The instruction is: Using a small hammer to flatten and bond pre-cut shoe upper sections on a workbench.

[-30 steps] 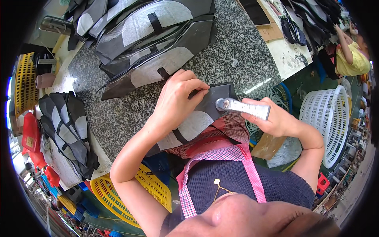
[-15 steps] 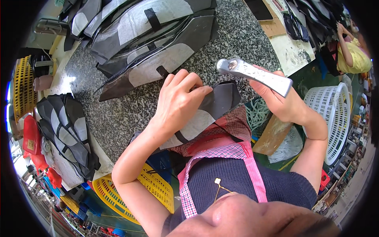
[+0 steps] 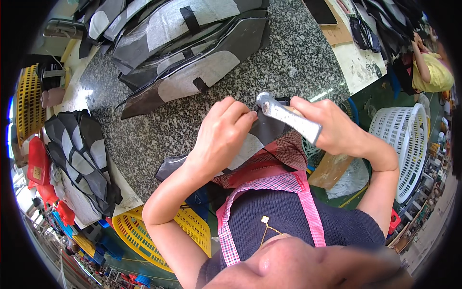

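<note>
A hammer (image 3: 288, 118) with a worn silver head is gripped in my right hand (image 3: 334, 126). Its round face sits just above the far edge of a black and grey sheet piece (image 3: 249, 147), close to my left fingertips. That piece lies at the near edge of the speckled stone tabletop (image 3: 308, 62). My left hand (image 3: 219, 132) is closed, its fingers pinching the piece's far edge; the exact hold is hidden under the fingers. Farther back rests a pile of similar black and grey pieces (image 3: 211, 72), some with a black strip across the grey patch.
Another bundle of pieces (image 3: 79, 161) lies on the left beside a red bag (image 3: 38, 161). A yellow basket (image 3: 144, 241) is below the table, a white basket (image 3: 399, 144) to the right. A dark flat panel (image 3: 320, 12) lies far right; a person in yellow (image 3: 435, 72) is beyond.
My right hand has brought the hammer down and left, from above the table to the piece's edge by my left fingers. My left hand has shifted slightly nearer to me.
</note>
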`<action>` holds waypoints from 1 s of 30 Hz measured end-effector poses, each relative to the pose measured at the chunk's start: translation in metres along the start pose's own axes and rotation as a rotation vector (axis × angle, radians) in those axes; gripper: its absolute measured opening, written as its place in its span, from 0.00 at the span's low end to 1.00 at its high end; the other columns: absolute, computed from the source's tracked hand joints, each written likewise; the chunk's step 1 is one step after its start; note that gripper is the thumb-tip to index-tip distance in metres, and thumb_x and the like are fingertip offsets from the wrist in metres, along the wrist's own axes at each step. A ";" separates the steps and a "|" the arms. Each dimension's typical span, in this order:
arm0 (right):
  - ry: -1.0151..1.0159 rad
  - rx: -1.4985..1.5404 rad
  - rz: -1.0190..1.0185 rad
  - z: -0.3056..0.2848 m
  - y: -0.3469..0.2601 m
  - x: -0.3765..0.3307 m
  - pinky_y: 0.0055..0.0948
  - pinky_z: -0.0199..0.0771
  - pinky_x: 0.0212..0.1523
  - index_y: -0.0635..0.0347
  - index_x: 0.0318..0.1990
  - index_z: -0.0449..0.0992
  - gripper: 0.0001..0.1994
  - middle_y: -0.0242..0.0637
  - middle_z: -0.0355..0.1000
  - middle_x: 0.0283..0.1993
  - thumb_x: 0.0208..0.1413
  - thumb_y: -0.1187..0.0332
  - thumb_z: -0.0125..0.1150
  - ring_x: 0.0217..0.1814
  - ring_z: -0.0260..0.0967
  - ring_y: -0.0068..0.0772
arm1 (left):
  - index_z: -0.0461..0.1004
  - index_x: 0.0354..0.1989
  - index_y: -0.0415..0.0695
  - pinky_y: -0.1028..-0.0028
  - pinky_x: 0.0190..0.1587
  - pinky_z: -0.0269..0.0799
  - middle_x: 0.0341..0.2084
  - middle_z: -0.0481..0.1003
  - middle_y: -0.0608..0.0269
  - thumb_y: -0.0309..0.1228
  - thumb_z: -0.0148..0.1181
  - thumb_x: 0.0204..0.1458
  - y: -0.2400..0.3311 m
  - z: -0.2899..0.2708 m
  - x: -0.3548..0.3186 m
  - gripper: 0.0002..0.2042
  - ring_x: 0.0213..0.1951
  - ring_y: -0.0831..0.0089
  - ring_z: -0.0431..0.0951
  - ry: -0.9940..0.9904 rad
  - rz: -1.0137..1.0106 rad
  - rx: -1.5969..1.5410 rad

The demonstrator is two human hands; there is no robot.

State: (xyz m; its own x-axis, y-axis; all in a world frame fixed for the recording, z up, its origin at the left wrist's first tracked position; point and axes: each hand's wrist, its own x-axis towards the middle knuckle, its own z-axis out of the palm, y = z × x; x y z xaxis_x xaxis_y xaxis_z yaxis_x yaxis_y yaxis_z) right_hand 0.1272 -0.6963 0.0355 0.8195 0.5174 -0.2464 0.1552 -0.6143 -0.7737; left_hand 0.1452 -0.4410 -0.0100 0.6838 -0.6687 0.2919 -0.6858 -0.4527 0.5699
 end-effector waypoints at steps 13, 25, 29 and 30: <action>-0.058 -0.007 -0.029 0.003 -0.007 0.004 0.48 0.71 0.28 0.66 0.40 0.66 0.08 0.54 0.70 0.23 0.61 0.70 0.52 0.29 0.72 0.62 | 0.80 0.36 0.37 0.65 0.38 0.72 0.31 0.76 0.59 0.21 0.66 0.42 0.006 0.000 -0.004 0.11 0.34 0.62 0.74 -0.028 -0.088 0.023; -0.043 -0.111 -0.084 0.014 -0.005 0.002 0.50 0.70 0.28 0.65 0.40 0.67 0.07 0.54 0.69 0.20 0.59 0.70 0.54 0.28 0.72 0.63 | 0.82 0.34 0.41 0.65 0.34 0.73 0.28 0.78 0.62 0.24 0.68 0.44 0.016 -0.009 -0.009 0.08 0.34 0.62 0.75 -0.003 -0.205 0.029; -0.066 -0.005 0.011 0.004 -0.013 0.007 0.51 0.70 0.29 0.66 0.39 0.67 0.07 0.55 0.70 0.23 0.60 0.70 0.53 0.29 0.72 0.62 | 0.83 0.29 0.42 0.66 0.35 0.72 0.28 0.78 0.62 0.25 0.71 0.42 0.011 -0.009 -0.021 0.05 0.34 0.63 0.75 -0.004 -0.352 -0.109; -0.053 0.007 0.014 0.003 -0.013 0.009 0.50 0.71 0.29 0.67 0.40 0.68 0.07 0.55 0.71 0.25 0.60 0.71 0.53 0.29 0.72 0.62 | 0.82 0.30 0.41 0.65 0.34 0.73 0.27 0.77 0.63 0.24 0.70 0.42 0.016 -0.009 -0.023 0.06 0.34 0.63 0.75 0.028 -0.255 -0.016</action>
State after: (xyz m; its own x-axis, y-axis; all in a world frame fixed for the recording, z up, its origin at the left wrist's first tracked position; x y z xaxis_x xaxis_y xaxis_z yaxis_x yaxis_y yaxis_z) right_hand 0.1305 -0.6818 0.0421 0.7912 0.5398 -0.2874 0.1404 -0.6177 -0.7738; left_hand 0.1204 -0.4281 -0.0008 0.8409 -0.5175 0.1581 -0.4866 -0.5953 0.6394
